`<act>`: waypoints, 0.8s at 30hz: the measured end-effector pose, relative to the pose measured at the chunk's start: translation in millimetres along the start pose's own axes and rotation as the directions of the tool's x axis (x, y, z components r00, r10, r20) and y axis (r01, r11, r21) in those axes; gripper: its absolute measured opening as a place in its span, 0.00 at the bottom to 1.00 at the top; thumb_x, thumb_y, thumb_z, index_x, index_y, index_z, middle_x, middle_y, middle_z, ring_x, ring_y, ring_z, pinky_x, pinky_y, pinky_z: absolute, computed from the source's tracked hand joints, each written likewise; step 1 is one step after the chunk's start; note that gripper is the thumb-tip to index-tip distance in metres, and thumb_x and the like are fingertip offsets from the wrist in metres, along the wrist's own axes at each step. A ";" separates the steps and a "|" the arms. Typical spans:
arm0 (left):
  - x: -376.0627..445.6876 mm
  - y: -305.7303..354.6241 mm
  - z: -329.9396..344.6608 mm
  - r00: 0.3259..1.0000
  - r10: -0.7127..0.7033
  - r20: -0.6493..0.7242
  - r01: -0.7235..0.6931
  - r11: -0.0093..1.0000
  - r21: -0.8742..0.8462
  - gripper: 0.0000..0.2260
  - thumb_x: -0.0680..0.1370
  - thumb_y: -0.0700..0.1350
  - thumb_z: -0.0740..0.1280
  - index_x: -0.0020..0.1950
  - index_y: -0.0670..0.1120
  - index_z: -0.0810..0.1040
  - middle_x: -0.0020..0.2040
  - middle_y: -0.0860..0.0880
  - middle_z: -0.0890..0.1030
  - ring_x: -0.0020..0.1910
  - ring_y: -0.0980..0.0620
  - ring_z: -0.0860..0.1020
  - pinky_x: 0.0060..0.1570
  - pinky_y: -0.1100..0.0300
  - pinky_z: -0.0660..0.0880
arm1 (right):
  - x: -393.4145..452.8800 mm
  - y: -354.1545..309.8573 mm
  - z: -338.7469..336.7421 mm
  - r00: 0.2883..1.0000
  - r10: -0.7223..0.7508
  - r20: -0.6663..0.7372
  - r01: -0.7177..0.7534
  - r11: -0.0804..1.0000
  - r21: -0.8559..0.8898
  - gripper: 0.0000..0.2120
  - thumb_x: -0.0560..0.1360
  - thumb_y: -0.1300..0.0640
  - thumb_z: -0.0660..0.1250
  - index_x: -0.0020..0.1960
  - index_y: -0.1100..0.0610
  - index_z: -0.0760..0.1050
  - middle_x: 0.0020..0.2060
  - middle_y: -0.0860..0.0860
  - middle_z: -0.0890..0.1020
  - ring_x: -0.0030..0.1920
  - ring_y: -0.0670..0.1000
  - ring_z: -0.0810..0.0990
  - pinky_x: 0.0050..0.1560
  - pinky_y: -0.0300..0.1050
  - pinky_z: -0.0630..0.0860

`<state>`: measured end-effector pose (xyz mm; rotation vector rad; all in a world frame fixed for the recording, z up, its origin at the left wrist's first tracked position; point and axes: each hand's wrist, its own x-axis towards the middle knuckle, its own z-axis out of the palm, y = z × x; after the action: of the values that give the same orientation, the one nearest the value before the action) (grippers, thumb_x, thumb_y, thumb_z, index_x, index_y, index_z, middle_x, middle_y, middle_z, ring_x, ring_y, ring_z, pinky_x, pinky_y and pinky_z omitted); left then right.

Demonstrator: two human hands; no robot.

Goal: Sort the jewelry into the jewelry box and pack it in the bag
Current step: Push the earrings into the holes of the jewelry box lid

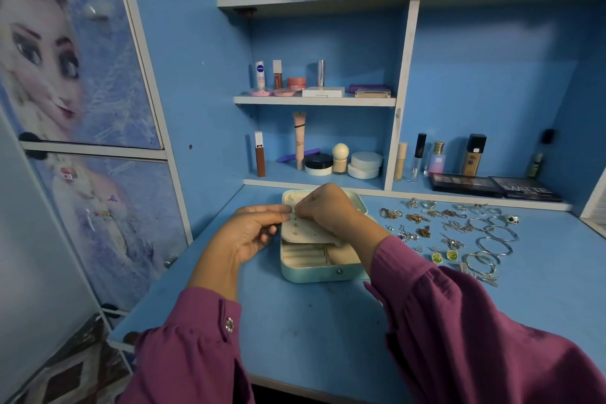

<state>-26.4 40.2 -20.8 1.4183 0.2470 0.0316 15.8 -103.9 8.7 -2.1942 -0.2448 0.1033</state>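
While the right hand pinches something small, too small to make out, against the cream earring panel, the left hand curls its fingers round that panel's left edge and steadies it. Both hands meet over the open jewelry box, a pale mint case that sits toward the back of the desk, about midway along its width, with its lid lying back toward the shelves. Beneath the raised panel the ring rolls and compartments look bare, so I judge the sorting to be at an early stage. Nearly all the jewelry remains outside: to the right of the box, near the desk's back right corner, lie small earrings and chains, a green pair of earrings and a run of bangles, all just beside the right forearm and well clear of the fingers. No bag can be identified with certainty, so packing is still to come.
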 end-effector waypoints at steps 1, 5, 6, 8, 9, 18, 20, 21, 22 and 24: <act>0.3 0.0 0.0 1.000 0.000 0.000 0.000 1.000 -0.001 0.08 0.72 0.32 0.69 0.48 0.41 0.83 0.31 0.49 0.78 0.22 0.60 0.69 0.19 0.71 0.62 | -0.2 -0.6 -0.4 1.000 -0.008 0.003 0.008 1.000 -0.006 0.09 0.70 0.58 0.71 0.48 0.61 0.82 0.44 0.57 0.84 0.48 0.56 0.82 0.53 0.51 0.79; -0.2 0.4 -0.4 1.000 -0.002 0.007 0.003 1.000 -0.014 0.07 0.72 0.32 0.69 0.47 0.41 0.83 0.32 0.49 0.79 0.22 0.60 0.69 0.19 0.71 0.63 | -3.8 -2.3 -7.4 0.999 -0.029 0.015 0.029 0.999 0.036 0.11 0.73 0.56 0.70 0.52 0.62 0.82 0.48 0.56 0.82 0.47 0.53 0.79 0.52 0.46 0.76; -0.4 0.5 -0.6 1.000 -0.004 0.008 0.004 1.000 -0.014 0.07 0.72 0.32 0.69 0.47 0.41 0.83 0.31 0.49 0.79 0.22 0.60 0.69 0.19 0.71 0.63 | -5.2 -3.0 -9.5 0.999 -0.031 0.022 0.030 0.999 0.042 0.12 0.74 0.55 0.70 0.53 0.61 0.81 0.49 0.55 0.82 0.46 0.52 0.77 0.49 0.45 0.75; -0.3 0.0 -0.9 1.000 -0.003 0.009 0.003 1.000 -0.013 0.07 0.72 0.32 0.69 0.47 0.41 0.83 0.30 0.50 0.79 0.22 0.60 0.69 0.19 0.71 0.63 | -6.7 -3.2 -11.1 0.999 -0.038 0.038 0.036 0.998 0.050 0.11 0.74 0.56 0.70 0.53 0.60 0.82 0.47 0.54 0.82 0.43 0.50 0.76 0.46 0.42 0.73; -0.3 0.0 -0.8 1.000 -0.003 0.010 0.003 1.000 -0.012 0.08 0.72 0.32 0.69 0.48 0.41 0.83 0.30 0.50 0.79 0.22 0.60 0.69 0.19 0.71 0.63 | -6.9 -3.1 -11.1 0.998 -0.042 0.044 0.040 0.998 0.049 0.11 0.74 0.56 0.70 0.53 0.60 0.82 0.45 0.54 0.82 0.42 0.49 0.76 0.45 0.42 0.72; -0.4 0.2 -1.0 1.000 -0.006 0.011 0.006 1.000 -0.011 0.08 0.72 0.32 0.69 0.49 0.40 0.83 0.31 0.49 0.78 0.22 0.60 0.69 0.19 0.71 0.63 | -3.6 -1.4 -6.7 0.998 -0.052 0.032 0.051 0.998 0.038 0.11 0.74 0.55 0.70 0.53 0.60 0.82 0.46 0.55 0.82 0.45 0.51 0.77 0.48 0.44 0.74; -0.6 0.6 -0.6 1.000 -0.006 0.010 0.006 1.000 -0.008 0.08 0.72 0.32 0.69 0.49 0.40 0.83 0.31 0.49 0.78 0.22 0.60 0.69 0.19 0.71 0.63 | -3.2 -1.6 -7.0 0.998 -0.048 0.036 0.047 0.998 0.030 0.11 0.75 0.55 0.69 0.53 0.60 0.82 0.47 0.55 0.82 0.45 0.51 0.77 0.46 0.44 0.74; -0.7 0.7 -0.6 1.000 -0.006 0.010 0.006 1.000 -0.007 0.08 0.72 0.32 0.69 0.49 0.40 0.83 0.31 0.49 0.79 0.22 0.60 0.69 0.19 0.71 0.63 | -2.8 -1.5 -6.7 0.998 -0.050 0.040 0.049 0.998 0.029 0.11 0.74 0.55 0.70 0.53 0.60 0.82 0.46 0.55 0.82 0.45 0.52 0.77 0.46 0.44 0.75; -0.9 0.8 -0.6 1.000 -0.006 0.010 0.006 1.000 -0.006 0.08 0.72 0.32 0.69 0.48 0.40 0.83 0.31 0.49 0.78 0.22 0.60 0.69 0.19 0.71 0.63 | -2.5 -1.3 -6.3 0.998 -0.053 0.041 0.052 0.998 0.027 0.11 0.74 0.55 0.70 0.53 0.60 0.82 0.46 0.55 0.83 0.46 0.52 0.78 0.48 0.46 0.76; -1.3 0.7 -0.5 1.000 -0.008 0.010 0.008 1.000 -0.007 0.08 0.72 0.32 0.69 0.48 0.41 0.83 0.31 0.49 0.78 0.22 0.60 0.69 0.19 0.71 0.63 | -1.7 -0.7 -5.3 0.998 -0.056 0.038 0.055 0.998 0.021 0.10 0.73 0.56 0.71 0.52 0.60 0.83 0.47 0.55 0.83 0.48 0.53 0.79 0.52 0.47 0.77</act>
<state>-27.6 40.6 -20.1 1.4100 0.2438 0.0188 14.9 -108.1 12.4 -2.1651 -0.3243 0.1167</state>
